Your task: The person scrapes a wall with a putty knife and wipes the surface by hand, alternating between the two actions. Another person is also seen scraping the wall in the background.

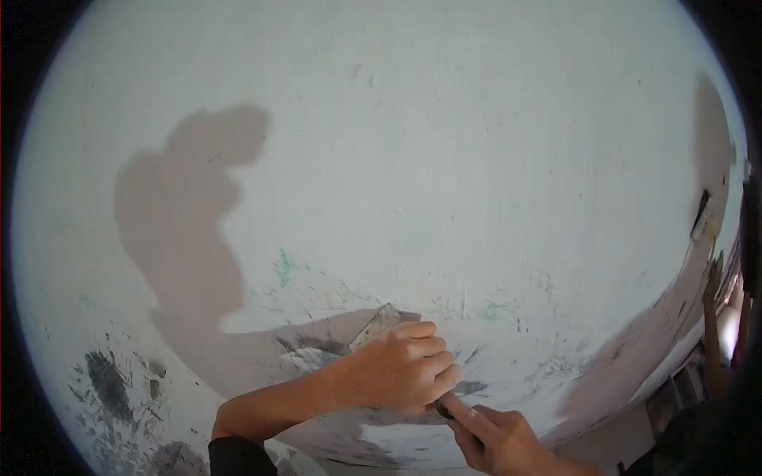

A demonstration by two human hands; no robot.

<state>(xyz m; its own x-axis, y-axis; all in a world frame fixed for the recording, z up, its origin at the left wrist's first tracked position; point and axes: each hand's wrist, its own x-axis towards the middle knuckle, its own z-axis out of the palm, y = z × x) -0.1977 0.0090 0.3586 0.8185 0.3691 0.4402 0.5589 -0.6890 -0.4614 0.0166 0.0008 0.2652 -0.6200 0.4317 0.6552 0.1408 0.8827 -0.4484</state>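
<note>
My left hand (405,369) is a closed fist close against the wall (413,174). A flat, speckled grey putty knife blade (371,327) sticks out past its knuckles to the upper left. Just below, my right hand (500,440) has its fingers closed round a dark handle end (444,409), its thumb lying along it. The handle end lines up with the blade, but my left fist hides the part between. Green marks (284,268) and grey smears show on the wall round my hands.
Dark scuffed patches (109,386) mark the wall at the lower left. At the far right, another person's hand (714,276) holds a tool with a pale and dark head (702,216) near the wall. Shadows fall across the wall on both sides.
</note>
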